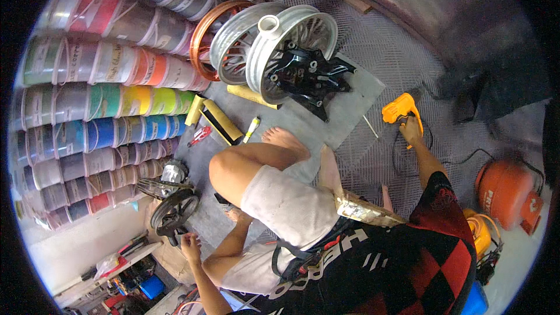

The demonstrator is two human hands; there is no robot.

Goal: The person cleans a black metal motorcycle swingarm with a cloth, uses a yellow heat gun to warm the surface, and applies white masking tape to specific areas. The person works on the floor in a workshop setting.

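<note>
Out to the right, my right hand (412, 130) grips the handle of a yellow-orange corded heat gun (400, 107), held above the patterned floor mat. My left hand (189, 248) is at the lower left with its fingers drawn together, beside a black spoked wheel (175, 211). What those fingers hold, if anything, is too small to make out. Ahead of my feet, a glossy black bracket-like part (312, 73) rests against a silver wheel rim (325, 28). A second silver rim (220, 52) and an orange rim (197, 41) stand to its left.
Stacked tubs (105, 102) of coloured material line the left side. Yellow boxes (220, 122), a red cutter (200, 135) and a yellow-white tube (252, 129) lie on the grey sheet (344, 131). A thin white stick (370, 127) lies farther right. An orange gas cylinder (496, 189) stands at right.
</note>
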